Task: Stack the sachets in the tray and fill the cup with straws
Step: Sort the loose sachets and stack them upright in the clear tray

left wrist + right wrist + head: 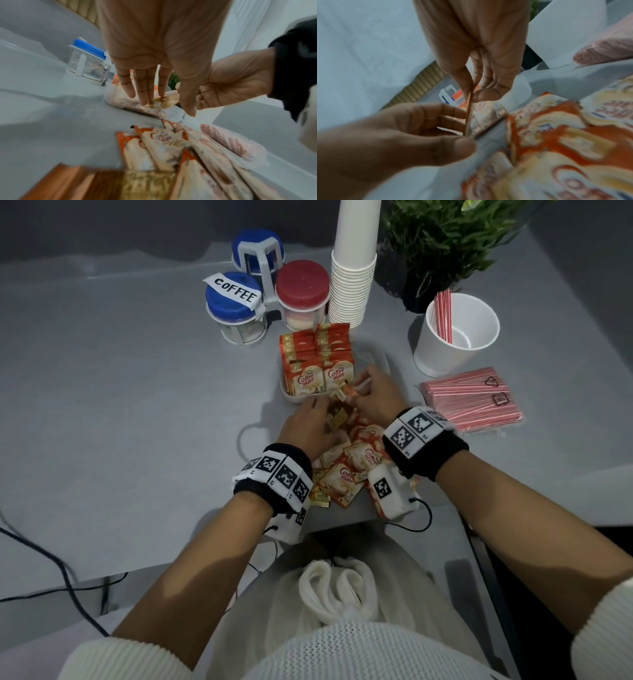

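Sachets everywhere on this one: the small white plastic tray [287,395] sits mid-table with two rows of orange-and-cream creamer sachets [317,361] standing upright in it, and everything else is easiest placed off that tray. Just in front of it, toward the person, both hands meet over a loose heap of the same orange-and-cream sachets [346,474] lying flat on the grey table [137,405]. The right hand [375,398] pinches a thin bunch of sachets [469,115] edge-on between thumb and fingertips, right at the tray's near rim. The left hand [306,428] has its fingers fairly straight, with the tips touching that same bunch from the other side, so the two hands are close together, practically touching. To the right of the tray stands a white paper cup [455,337] with a few red-and-white striped straws [443,314] leaning in it, and a clear packet of more striped straws [472,402] lies flat just in front of the cup. Behind the tray are a red-lidded jar [303,292], two blue-lidded jars [231,302] (one tagged COFFEE), a tall stack of white paper cups [351,278] and a green potted plant [445,244].
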A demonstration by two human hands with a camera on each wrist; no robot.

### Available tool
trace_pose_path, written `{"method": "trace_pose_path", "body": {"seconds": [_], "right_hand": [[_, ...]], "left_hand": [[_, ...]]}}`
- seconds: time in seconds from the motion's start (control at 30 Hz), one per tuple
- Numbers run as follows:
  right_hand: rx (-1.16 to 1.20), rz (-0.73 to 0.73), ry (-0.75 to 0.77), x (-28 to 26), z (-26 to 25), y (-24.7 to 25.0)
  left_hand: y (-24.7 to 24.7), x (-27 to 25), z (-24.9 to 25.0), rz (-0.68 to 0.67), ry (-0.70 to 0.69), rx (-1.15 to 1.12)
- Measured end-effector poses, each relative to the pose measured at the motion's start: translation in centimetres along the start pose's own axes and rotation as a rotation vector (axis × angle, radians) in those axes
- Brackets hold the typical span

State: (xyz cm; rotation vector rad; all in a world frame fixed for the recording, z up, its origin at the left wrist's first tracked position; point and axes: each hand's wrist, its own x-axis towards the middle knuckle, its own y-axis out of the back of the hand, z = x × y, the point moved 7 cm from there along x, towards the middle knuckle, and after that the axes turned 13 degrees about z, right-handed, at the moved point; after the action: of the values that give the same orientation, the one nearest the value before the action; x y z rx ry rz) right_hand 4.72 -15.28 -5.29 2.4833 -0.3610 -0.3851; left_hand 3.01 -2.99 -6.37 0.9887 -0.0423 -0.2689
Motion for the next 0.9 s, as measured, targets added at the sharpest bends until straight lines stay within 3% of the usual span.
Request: {"method": "trace_pose_path", "body": {"seconds": [0.27,0.43,0.53,0.67,0.77,0.9], "right_hand": [[0.411,-0.105,-0.146,-1.2,-0.4,1.4],[0.496,-0.163,-0.207,-2.1,1.0,2.3],[0.365,-0.153,-0.142,-2.4,2.0,3.9],[-0.041,-0.153,0.042,-3.2,4.2,4.8],[-0.303,-0.25,0.144,-4.5,6.0,3.9],[-0.582,-0.333,0.162,-6.0,8.4,3.1]], "left_hand": [[1.4,0.6,2.8,0.217,-0.046,-0.076],[1.1,-0.1,4.0,0.233,-0.051,-0.151],[0.8,-0.8,4.3,0.153,-0.02,-0.224],[-0.9,-2.0,3.1,-0.026,0.204,-0.361],[-1.7,-3.0,2.6,-0.024,0.331,-0.503],[-3.4,-4.3,2.0,-0.047,0.425,-0.631]]}}
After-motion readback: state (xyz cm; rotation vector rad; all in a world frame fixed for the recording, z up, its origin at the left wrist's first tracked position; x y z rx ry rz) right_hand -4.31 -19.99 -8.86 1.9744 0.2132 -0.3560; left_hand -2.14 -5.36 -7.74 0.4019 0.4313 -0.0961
